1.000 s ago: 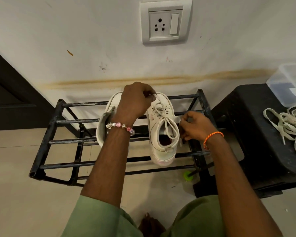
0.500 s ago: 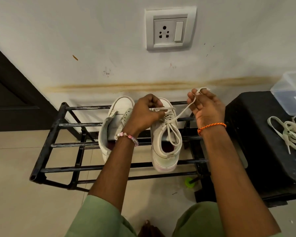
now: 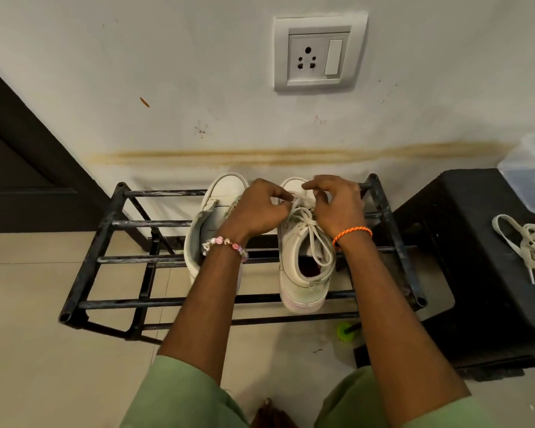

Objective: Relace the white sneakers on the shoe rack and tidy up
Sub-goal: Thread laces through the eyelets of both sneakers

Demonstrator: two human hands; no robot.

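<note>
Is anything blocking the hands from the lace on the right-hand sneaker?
Nothing visible does. The left hand and right hand are both already at the lace near the toe of the right-hand sneaker; the other sneaker sits clear beside it.

Take the black stool (image 3: 476, 257) at your right as the landmark. On its far right corner you see a clear plastic box (image 3: 528, 171), cut off by the frame edge. Just beside the stool's near left foot, a small green object (image 3: 343, 330) lies on the beige floor tiles (image 3: 28, 350). Up and to the left of the stool, a white wall socket (image 3: 320, 52) sits above a brownish streak (image 3: 291, 156) across the wall. Far left of the stool stands a dark door (image 3: 22, 168).
</note>
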